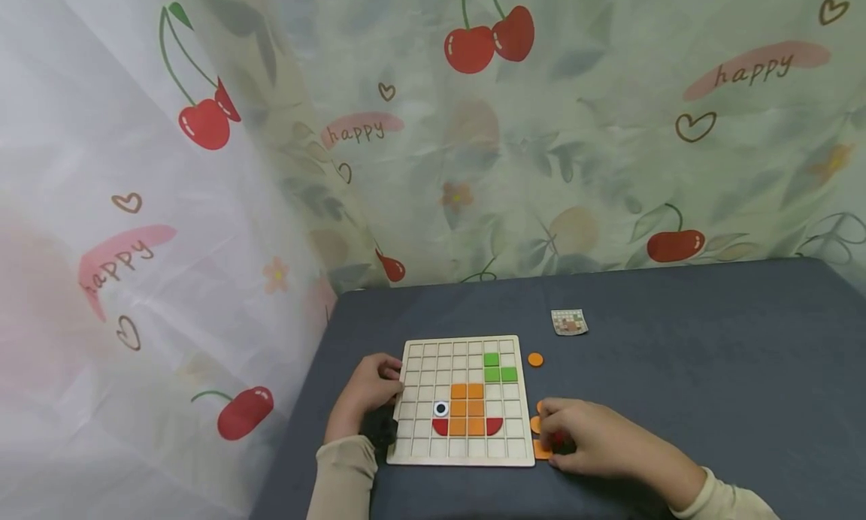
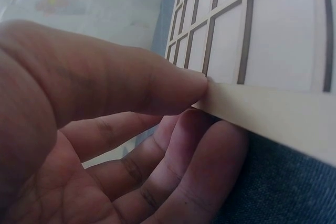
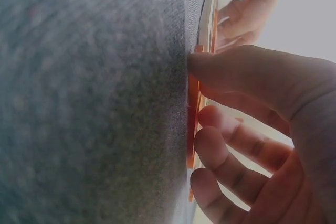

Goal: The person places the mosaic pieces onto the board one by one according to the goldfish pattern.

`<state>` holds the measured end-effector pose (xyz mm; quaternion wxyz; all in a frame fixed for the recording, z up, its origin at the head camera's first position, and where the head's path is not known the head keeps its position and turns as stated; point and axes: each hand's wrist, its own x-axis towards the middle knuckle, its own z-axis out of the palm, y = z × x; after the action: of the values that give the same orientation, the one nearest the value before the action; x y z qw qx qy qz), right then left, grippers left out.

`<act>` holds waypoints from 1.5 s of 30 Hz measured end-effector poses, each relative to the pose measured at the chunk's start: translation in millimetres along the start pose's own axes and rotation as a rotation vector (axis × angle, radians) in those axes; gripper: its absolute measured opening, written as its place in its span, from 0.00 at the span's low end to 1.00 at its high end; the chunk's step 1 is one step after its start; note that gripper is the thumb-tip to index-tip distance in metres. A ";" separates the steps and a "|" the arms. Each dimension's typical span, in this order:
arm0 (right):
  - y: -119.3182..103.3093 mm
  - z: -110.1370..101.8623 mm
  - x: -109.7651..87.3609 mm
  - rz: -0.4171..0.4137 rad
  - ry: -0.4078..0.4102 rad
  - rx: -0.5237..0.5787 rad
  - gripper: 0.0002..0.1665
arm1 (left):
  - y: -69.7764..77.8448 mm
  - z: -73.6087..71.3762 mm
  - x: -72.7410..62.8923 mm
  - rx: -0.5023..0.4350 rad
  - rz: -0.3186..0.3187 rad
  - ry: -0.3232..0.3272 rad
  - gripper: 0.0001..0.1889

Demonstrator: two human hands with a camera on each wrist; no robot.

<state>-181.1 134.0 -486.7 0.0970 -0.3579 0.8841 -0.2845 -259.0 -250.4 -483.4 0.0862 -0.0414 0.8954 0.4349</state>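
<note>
A pale wooden grid board [image 1: 419, 451] lies on the dark cloth. My left hand [image 1: 372, 388] holds its left edge, with the thumb [image 2: 184, 87] on the rim and the other fingers curled against the side and underneath. Orange squares [image 1: 467, 409], green squares [image 1: 491, 360], two red curved pieces [image 1: 495, 426] and an eye piece [image 1: 441, 409] sit in the grid. Beside the board's right edge, my right hand [image 1: 595, 437] reaches down over loose orange pieces [image 1: 541, 451]. Its thumb [image 3: 210, 66] touches an orange piece [image 3: 192, 129], the fingers loosely bent and spread; a red piece shows beneath the palm.
An orange disc [image 1: 535, 360] lies by the board's upper right. Farther back is a small picture card [image 1: 570, 322] with a grid pattern. The dark tablecloth [image 1: 710, 355] stretches right, and a printed curtain [image 1: 575, 129] hangs behind and along the left.
</note>
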 end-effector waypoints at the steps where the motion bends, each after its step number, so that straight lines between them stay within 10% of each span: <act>1: -0.1 -0.1 -0.2 0.003 0.003 -0.004 0.11 | 0.4 0.1 -0.2 0.002 0.000 0.002 0.20; 45: -5.0 0.9 -2.3 -0.002 -0.034 0.043 0.11 | 0.3 2.5 0.6 0.006 0.009 0.006 0.20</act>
<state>-176.2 132.2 -484.7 0.1195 -0.3614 0.8756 -0.2973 -259.4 -248.2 -484.8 0.0815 -0.0386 0.8971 0.4325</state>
